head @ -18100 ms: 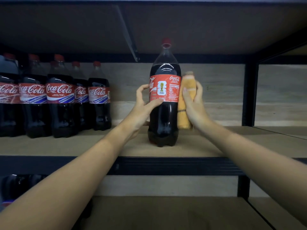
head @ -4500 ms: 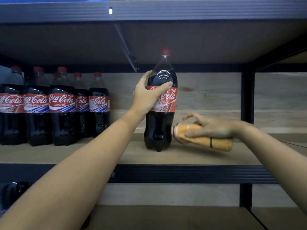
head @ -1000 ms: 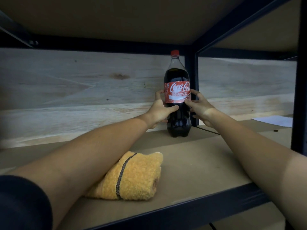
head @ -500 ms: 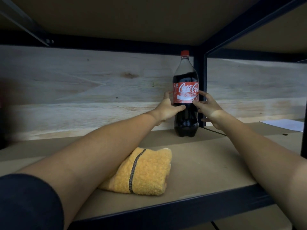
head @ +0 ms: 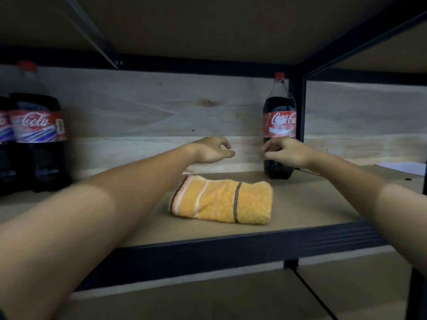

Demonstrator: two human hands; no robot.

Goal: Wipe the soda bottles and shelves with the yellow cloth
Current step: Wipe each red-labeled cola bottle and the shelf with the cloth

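Cloth [head: 221, 202] lies folded on shelf [head: 312, 204], untouched. Bottle [head: 279, 125] stands upright at rear. Left hand [head: 211, 150] and right hand [head: 287, 153] hover loosely curled, holding nothing.

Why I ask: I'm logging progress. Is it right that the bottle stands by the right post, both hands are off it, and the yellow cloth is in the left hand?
Not quite: the head view shows the yellow cloth lying on the shelf, in neither hand. The rest holds.
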